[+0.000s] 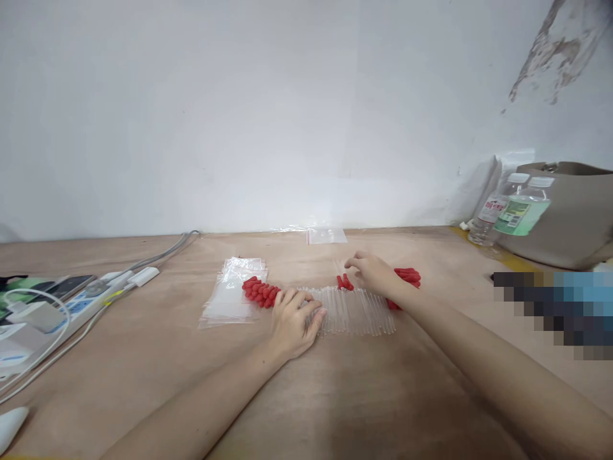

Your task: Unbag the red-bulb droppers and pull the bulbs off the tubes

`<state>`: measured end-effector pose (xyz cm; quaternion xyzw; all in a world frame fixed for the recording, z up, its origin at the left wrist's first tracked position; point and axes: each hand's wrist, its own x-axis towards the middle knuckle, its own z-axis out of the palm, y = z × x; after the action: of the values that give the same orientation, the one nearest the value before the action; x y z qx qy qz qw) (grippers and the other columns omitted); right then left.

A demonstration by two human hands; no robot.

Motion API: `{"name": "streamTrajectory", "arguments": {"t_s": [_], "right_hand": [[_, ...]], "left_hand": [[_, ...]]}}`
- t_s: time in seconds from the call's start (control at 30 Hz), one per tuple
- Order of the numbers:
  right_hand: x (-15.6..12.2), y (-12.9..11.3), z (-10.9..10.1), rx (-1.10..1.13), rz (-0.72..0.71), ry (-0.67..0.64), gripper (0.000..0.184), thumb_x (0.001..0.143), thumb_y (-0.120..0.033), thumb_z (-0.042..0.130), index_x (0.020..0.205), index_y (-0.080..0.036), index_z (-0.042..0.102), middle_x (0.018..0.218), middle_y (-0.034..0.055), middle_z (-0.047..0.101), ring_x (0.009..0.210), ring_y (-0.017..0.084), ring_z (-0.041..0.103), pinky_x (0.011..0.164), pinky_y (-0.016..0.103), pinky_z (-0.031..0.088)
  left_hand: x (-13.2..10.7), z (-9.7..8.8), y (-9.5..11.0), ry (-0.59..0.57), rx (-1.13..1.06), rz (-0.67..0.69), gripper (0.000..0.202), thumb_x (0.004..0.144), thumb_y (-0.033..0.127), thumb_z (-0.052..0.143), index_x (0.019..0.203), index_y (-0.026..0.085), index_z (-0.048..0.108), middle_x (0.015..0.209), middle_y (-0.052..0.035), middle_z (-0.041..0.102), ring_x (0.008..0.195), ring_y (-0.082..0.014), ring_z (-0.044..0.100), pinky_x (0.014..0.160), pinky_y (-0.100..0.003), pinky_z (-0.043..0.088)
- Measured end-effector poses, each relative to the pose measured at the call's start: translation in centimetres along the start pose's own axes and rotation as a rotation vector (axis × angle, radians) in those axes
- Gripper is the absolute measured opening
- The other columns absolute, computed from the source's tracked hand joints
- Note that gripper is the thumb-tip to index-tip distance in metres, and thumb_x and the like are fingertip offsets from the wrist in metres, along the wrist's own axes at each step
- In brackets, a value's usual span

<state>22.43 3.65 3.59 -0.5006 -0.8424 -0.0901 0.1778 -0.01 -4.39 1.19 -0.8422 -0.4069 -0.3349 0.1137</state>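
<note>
A row of clear glass tubes [357,310] lies on the wooden table [364,396] in front of me. My left hand [293,322] rests at the row's left end with fingers curled over the tubes. A pile of red rubber caps [260,292] lies just left of it. My right hand [371,273] hovers over the row's far side with fingertips pinched together, close to a few red caps [345,282]. More red caps [408,276] lie behind its wrist.
A stack of clear zip bags [233,291] lies left of the caps, and a single bag [326,236] sits near the wall. A power strip with chargers and cables [96,297] is at the left. Two bottles [517,211] and a beige bag [575,214] stand at the right.
</note>
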Motion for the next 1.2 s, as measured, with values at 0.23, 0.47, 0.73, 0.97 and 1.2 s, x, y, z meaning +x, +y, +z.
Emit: {"name": "streamTrajectory", "arguments": {"t_s": [0.23,0.47,0.73,0.97,1.2], "right_hand": [[1.7,0.8,1.6,-0.184,-0.278,-0.078,0.018,0.072,-0.006,0.051,0.079,-0.016,0.065,0.093,0.0088,0.058,0.083,0.017,0.051,0.07,0.028,0.031],[1.4,1.0,0.3,-0.3,-0.359,-0.041,0.015,0.078,-0.007,0.045,0.081,-0.011,0.059,0.086,0.0104,0.059,0.082,0.019,0.05,0.072,0.03,0.028],[-4.1,-4.6,-1.7,-0.127,-0.39,0.149,0.02,0.084,-0.01,0.038,0.093,-0.014,0.056,0.082,0.0064,0.055,0.074,0.016,0.047,0.066,0.028,0.03],[-9.0,-7.9,0.0,0.185,-0.286,0.254,0.02,0.089,-0.02,0.037,0.079,-0.016,0.054,0.066,0.0005,0.05,0.059,0.011,0.042,0.056,0.024,0.029],[-10.0,-8.1,-0.6,0.033,-0.553,0.378,0.021,0.087,-0.013,0.04,0.071,-0.014,0.054,0.057,-0.0021,0.047,0.051,0.009,0.035,0.055,0.027,0.024]], "left_hand": [[0.2,0.0,0.1,-0.01,-0.002,0.007,0.02,0.084,0.029,0.047,0.084,0.02,0.065,0.083,-0.004,0.061,0.081,-0.0184,0.049,0.072,-0.034,0.032],[0.3,0.0,-0.2,0.024,0.004,0.003,0.02,0.083,0.029,0.048,0.092,0.021,0.063,0.086,-0.0052,0.06,0.083,-0.0192,0.05,0.074,-0.035,0.035],[0.8,-1.0,0.2,0.126,0.035,0.142,0.036,0.084,0.024,0.048,0.119,0.017,0.046,0.112,-0.0117,0.053,0.1,-0.0235,0.049,0.081,-0.037,0.039],[0.0,-1.9,0.9,-0.016,0.135,0.496,0.013,0.086,0.02,0.047,0.092,0.014,0.057,0.068,-0.0018,0.057,0.062,-0.0143,0.049,0.058,-0.028,0.035],[-2.4,-2.9,1.6,-0.123,0.122,0.481,0.021,0.088,0.023,0.044,0.073,0.013,0.054,0.062,-0.001,0.05,0.059,-0.0134,0.043,0.056,-0.028,0.029]]}}
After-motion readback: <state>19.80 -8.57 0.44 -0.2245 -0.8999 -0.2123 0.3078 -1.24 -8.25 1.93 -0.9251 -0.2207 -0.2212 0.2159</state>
